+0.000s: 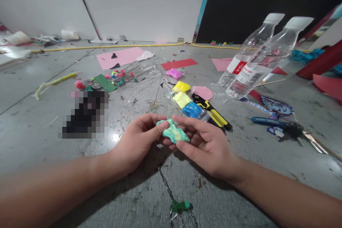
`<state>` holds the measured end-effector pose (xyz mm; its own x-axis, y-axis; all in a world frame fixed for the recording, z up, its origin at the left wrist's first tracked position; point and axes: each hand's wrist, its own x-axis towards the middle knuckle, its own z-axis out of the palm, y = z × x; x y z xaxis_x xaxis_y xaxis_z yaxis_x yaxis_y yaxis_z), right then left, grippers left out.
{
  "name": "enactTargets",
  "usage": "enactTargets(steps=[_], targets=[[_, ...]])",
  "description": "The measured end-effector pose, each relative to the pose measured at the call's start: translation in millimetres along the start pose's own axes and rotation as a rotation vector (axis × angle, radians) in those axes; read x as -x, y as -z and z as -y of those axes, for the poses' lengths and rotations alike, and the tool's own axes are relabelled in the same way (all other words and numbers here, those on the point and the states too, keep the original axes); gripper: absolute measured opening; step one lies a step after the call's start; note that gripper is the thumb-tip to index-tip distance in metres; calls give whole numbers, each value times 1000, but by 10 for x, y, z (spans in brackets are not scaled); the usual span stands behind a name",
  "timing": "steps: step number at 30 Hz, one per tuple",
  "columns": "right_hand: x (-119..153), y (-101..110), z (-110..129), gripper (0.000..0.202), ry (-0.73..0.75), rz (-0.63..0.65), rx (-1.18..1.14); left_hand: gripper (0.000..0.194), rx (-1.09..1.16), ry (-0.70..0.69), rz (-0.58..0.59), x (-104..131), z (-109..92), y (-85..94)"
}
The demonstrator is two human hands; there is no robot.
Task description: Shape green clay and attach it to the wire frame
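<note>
A lump of modelling clay (175, 132), turquoise with streaks of pale yellow, is held just above the table between both hands. My left hand (145, 133) grips its left end, the thumb pressed on top. From the other side my right hand (207, 146) closes on it, with the thumb at its lower edge and fingers behind. Below the hands lies a twisted wire piece (179, 206) with green clay around it and wire loops at the bottom edge. Beyond them are bagged clay packs: blue (192, 109), pale yellow (182, 99), yellow (181, 86) and purple (174, 73).
Yellow-handled pliers (213, 112) lie beside the packs. Two clear bottles (263, 60) stand at right, near keys (292, 131). Wires with coloured clay bits (120, 74), pink paper (121, 57), a yellow-green strip (57, 81) and a blurred-out dark object (87, 114) lie leftward.
</note>
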<state>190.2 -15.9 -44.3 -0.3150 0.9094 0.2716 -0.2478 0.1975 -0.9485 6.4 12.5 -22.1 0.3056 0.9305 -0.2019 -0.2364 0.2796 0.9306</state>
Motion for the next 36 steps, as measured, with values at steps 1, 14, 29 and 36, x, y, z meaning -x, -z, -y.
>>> enactTargets(steps=[1, 14, 29, 36], targets=[[-6, 4, -20, 42, -22, -19, 3, 26, -16, -3, -5, 1, 0, 5], [-124, 67, 58, 28, 77, -178, 621, 39, -84, 51, 64, 50, 17, 46], [-38, 42, 68, 22, 270, -60, 636, 10, -174, -14, -16, 39, -22, 7], [-79, 40, 10, 27, 68, -217, 648, 28, -3, 108, 25, 32, 7, 63]])
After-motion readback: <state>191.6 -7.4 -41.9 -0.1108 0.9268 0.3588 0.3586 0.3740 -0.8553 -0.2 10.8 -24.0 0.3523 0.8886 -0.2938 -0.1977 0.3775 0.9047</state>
